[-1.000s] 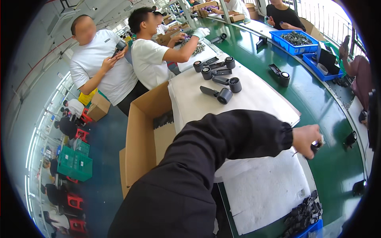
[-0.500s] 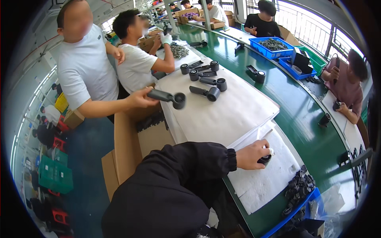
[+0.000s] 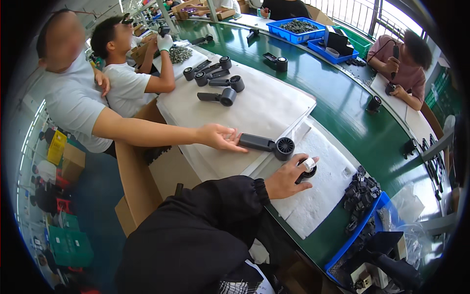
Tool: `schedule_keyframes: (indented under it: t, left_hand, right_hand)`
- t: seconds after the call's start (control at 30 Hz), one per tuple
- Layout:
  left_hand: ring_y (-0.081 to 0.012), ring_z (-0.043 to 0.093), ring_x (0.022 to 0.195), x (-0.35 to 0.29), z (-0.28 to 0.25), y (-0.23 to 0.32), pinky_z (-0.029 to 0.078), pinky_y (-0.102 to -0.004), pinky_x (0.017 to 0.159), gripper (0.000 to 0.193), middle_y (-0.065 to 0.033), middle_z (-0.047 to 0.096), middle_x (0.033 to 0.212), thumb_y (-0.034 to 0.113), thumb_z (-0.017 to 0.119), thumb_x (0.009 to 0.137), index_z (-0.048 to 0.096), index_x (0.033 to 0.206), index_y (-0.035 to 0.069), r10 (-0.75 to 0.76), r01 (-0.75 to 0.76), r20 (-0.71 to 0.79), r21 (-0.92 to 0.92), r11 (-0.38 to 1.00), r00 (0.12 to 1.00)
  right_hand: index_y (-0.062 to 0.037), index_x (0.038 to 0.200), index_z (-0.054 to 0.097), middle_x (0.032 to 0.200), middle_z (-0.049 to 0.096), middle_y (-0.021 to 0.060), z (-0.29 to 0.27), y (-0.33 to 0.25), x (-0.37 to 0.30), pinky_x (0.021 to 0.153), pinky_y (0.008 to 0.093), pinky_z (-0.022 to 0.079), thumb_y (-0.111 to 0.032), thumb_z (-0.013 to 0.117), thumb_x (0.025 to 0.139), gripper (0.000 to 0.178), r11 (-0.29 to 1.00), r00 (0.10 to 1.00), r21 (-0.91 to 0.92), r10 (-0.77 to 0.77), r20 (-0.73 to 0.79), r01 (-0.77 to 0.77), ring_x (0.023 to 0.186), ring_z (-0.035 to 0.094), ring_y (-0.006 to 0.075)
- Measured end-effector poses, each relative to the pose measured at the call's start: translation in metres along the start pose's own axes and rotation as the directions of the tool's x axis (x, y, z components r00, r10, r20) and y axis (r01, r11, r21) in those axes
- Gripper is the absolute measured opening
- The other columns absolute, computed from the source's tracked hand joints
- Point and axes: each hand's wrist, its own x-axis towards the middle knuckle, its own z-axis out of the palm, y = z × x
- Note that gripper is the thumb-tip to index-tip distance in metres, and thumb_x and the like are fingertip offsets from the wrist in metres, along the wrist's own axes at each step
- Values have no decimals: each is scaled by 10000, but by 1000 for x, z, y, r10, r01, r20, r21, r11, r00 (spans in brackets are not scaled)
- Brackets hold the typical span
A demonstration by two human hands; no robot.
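Note:
My left hand (image 3: 286,177) reaches across from the lower left in a black sleeve, palm down. Its fingers and thumb curl loosely around a round black fan head (image 3: 310,172) on the white foam sheet (image 3: 320,198). A white wrap covers one fingertip. Just beyond my fingers lies a black handheld fan (image 3: 257,142), its grilled head close to my hand. A co-worker's open hand (image 3: 223,137) is at the end of that fan's handle, palm turned up. My right hand is out of sight.
Several black handheld fans (image 3: 227,97) lie on the white-covered table (image 3: 264,105). A green conveyor (image 3: 313,88) carries more fans. At the lower right, black parts (image 3: 360,196) spill beside a blue bin (image 3: 342,255). A cardboard box (image 3: 139,171) stands left of my arm.
The co-worker's hand has brought a handheld fan across to beside my left hand and opened. My thumb and fingers have spread wider around the fan head. The view has shifted.

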Motion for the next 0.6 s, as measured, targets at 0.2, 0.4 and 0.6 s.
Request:
schedule_keyframes:
  t: [0.2, 0.4, 0.6]
  left_hand:
    - [-390, 437, 1287, -20, -24, 28, 402, -390, 1034, 616, -202, 318, 1482, 229, 715, 842, 470, 1397, 120, 82, -80, -13, 80, 994, 997]
    - [-371, 566, 1141, -21, -120, 27, 449, -393, 968, 469, -190, 588, 1229, 126, 682, 844, 549, 1284, 33, 5, -6, 8, 122, 993, 1000]
    - [-373, 588, 1081, -9, -162, -40, 453, -385, 943, 425, -209, 619, 1171, 155, 682, 842, 588, 1230, 11, -156, 146, 10, 299, 943, 988]
  right_hand:
    - [-29, 777, 572, 743, 528, 109, -41, -26, 15, 633, 373, 447, -323, 507, 978, 362, 999, 999, -34, -23, -37, 22, 654, 519, 273]
    - [-29, 758, 573, 732, 525, 106, -73, -66, 23, 628, 369, 445, -323, 507, 979, 373, 997, 997, -59, -42, -57, 39, 644, 514, 270]
    - [-30, 739, 574, 721, 521, 102, -123, -94, 31, 622, 366, 443, -322, 508, 980, 384, 992, 988, -121, -41, -146, 24, 634, 510, 266]
